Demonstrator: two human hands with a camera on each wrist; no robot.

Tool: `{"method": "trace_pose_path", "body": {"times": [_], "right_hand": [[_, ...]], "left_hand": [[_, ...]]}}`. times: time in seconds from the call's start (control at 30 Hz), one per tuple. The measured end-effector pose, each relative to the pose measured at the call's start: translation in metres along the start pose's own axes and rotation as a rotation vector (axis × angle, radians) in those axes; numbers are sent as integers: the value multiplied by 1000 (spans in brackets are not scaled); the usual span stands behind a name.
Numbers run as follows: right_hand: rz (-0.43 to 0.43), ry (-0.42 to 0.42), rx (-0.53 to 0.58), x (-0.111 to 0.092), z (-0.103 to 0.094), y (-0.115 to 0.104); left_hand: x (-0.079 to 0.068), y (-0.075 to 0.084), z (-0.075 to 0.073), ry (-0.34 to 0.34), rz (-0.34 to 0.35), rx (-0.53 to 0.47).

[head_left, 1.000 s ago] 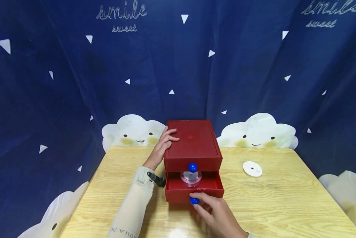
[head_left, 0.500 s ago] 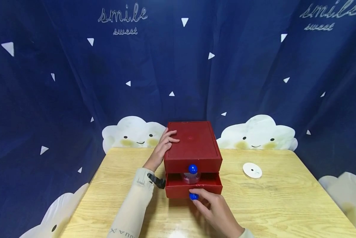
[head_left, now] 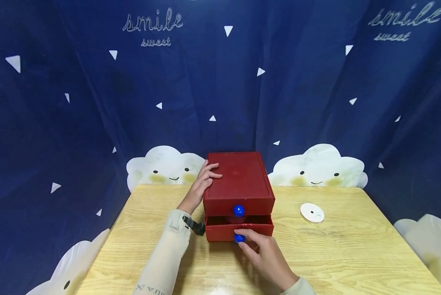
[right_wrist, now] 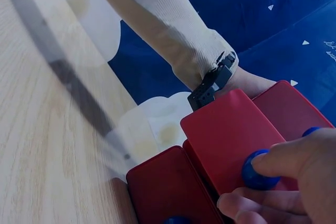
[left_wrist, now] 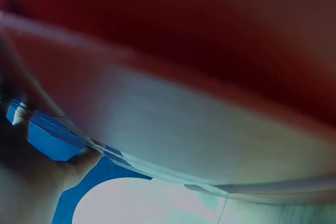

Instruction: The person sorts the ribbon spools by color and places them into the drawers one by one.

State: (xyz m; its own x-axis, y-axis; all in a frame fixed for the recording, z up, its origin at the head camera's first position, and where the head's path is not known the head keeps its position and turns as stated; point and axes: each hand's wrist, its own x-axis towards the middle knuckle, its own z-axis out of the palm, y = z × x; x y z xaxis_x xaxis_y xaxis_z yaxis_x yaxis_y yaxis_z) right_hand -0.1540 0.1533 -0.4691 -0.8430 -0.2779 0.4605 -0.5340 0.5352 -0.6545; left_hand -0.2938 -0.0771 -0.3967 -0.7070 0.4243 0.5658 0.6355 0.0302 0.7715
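A red drawer cabinet [head_left: 236, 174] has its middle drawer [head_left: 222, 233] partly out. My right hand [head_left: 267, 254] pinches that drawer's blue knob [right_wrist: 257, 170] between thumb and fingers. Inside the drawer, a round clear container [head_left: 236, 220] shows dimly, mostly hidden by the upper drawer and its blue knob [head_left: 238, 210]. My left hand [head_left: 201, 186] rests along the cabinet's left edge, fingers lying over the top. In the right wrist view, a lower drawer [right_wrist: 168, 187] sits under the protruding one, its blue knob at the frame's bottom edge.
A white disc [head_left: 317, 214] with a small hole lies right of the cabinet on the wooden table [head_left: 353, 246]. Behind stands a dark blue curtain [head_left: 183, 82] with cloud prints. The left wrist wears a black camera strap [head_left: 193, 225].
My right hand has pushed the middle drawer further into the cabinet, and the clear container has gone mostly under the upper drawer. The left hand stays on the cabinet.
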Motion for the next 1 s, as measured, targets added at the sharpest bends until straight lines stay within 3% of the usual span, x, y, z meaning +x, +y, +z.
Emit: {"method": "trace_pose_path", "body": {"times": [0.4, 0.63, 1.0], "right_hand": [[-18, 27, -8, 9, 3, 8], [37, 4, 3, 14, 5, 10], [32, 2, 16, 18, 9, 21]], "left_hand": [[-1, -2, 0, -5, -1, 8], [0, -1, 0, -1, 5, 15], [0, -1, 0, -1, -1, 4]]}}
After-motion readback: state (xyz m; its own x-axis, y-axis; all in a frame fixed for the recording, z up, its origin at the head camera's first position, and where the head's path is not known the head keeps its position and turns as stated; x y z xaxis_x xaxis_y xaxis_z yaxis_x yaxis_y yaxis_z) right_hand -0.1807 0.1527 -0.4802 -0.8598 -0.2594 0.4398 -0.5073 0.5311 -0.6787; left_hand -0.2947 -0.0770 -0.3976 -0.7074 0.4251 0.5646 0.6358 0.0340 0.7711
